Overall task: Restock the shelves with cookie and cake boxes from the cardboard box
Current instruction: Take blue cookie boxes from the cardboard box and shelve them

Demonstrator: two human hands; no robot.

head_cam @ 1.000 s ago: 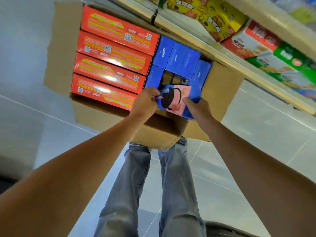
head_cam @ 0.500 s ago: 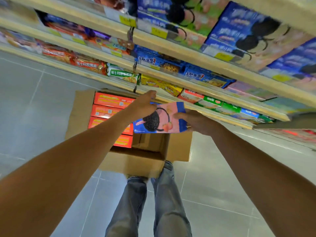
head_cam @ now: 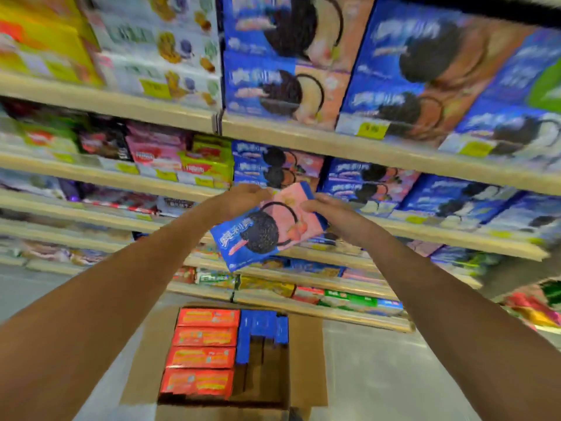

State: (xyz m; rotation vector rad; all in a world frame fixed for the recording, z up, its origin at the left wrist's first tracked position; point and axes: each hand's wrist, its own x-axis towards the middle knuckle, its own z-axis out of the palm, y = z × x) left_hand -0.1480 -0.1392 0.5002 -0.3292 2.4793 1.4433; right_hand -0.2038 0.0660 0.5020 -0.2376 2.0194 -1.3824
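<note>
left hand (head_cam: pixel 243 197) grips pink-blue cookie box (head_cam: pixel 267 227) top-left | right hand (head_cam: pixel 329 212) grips its right edge | box tilted before shelves (head_cam: pixel 303 138) | cardboard box (head_cam: pixel 306 360) below

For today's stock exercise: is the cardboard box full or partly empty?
Partly empty: the cardboard box shows a bare gap below its blue boxes.
</note>
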